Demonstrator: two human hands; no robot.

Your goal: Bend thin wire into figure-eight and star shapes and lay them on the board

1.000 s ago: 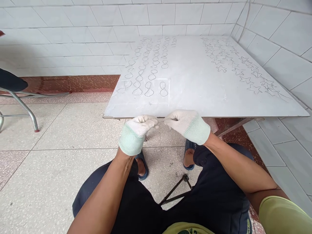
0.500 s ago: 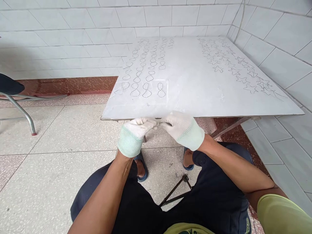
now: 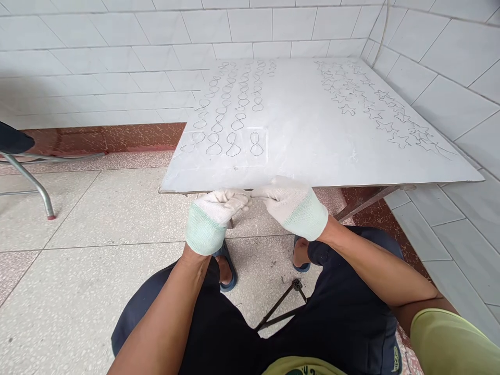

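Note:
My left hand (image 3: 224, 204), in a white knit glove with a pale green cuff, is pinched closed at the table's front edge. Gloved the same way, my right hand (image 3: 287, 200) meets it fingertip to fingertip, thumb and fingers pressed together. Between them they hold a thin wire; most of it is hidden in the fingers, and a faint strand (image 3: 256, 225) shows below. Just beyond lie rows of wire figure-eights (image 3: 233, 144) on the white tabletop (image 3: 304, 140). Wire stars (image 3: 399, 139) lie in rows on its right side.
White tiled walls (image 3: 250, 23) border the table at the back and right. A chair with a metal leg (image 3: 37, 182) stands at the left. Under the table are a wooden brace (image 3: 363, 202) and my slippered feet; a dark metal frame (image 3: 279, 312) is between my legs.
The fingers have shifted slightly against each other, and the faint strand below them hangs further right. The view has moved a little; the wire shapes on the table are unchanged.

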